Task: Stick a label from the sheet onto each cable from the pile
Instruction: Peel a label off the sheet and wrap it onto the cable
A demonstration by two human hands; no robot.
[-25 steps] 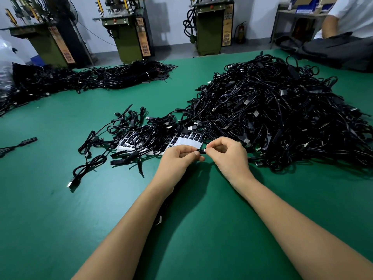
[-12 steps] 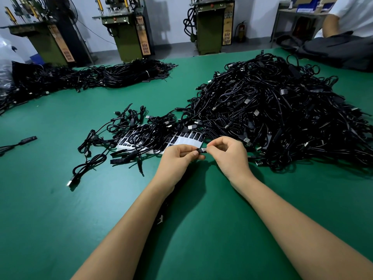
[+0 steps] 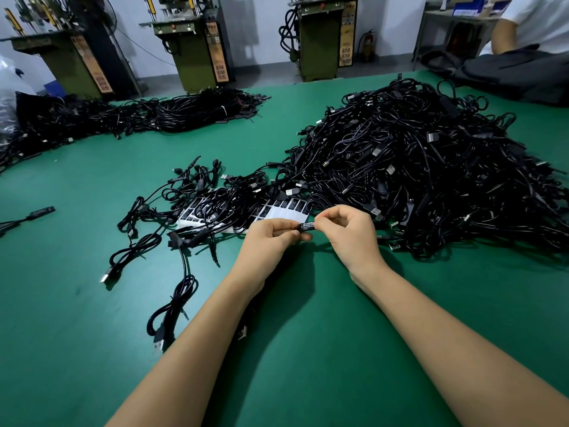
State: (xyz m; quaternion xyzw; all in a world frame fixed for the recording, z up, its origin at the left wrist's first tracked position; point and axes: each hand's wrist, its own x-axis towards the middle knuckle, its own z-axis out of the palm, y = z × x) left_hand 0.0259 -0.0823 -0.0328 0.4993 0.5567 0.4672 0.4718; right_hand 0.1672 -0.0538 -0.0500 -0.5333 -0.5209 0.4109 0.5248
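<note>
Near the desk centre, left hand and right hand both pinch one small black labelled cable part, fingers curled; label sheet just behind, cable pile toward right edge.

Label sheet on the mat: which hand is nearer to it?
Left. The left hand sits at the label sheet's near edge; the right hand is off its right end, beside the big cable pile.

A green table is covered by a large pile of black cables at the right, a label sheet under loose cables, and bundled cables at the far left.
</note>
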